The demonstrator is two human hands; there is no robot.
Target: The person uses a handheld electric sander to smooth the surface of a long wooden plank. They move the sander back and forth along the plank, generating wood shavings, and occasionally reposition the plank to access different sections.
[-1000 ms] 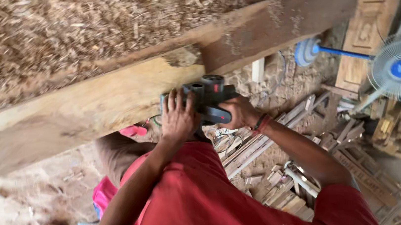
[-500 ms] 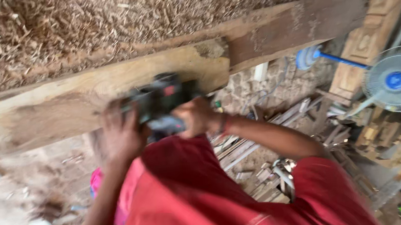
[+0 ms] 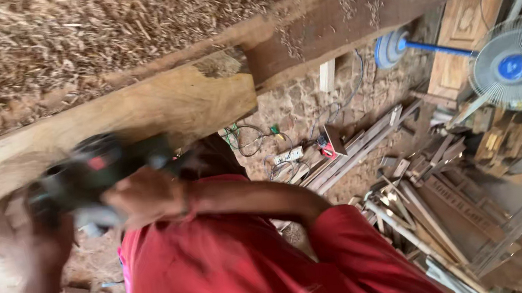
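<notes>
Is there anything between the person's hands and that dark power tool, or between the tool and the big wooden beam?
Nothing visible. Both hands, left hand and right hand, grip the power planer directly, and it sits against the pale planed beam. The picture is motion-blurred, so fine detail is uncertain.

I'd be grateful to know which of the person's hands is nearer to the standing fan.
The right hand: it grips the rear of the power planer, on the side toward the fan. The blurred left hand holds the planer's far end, farther away.
</notes>
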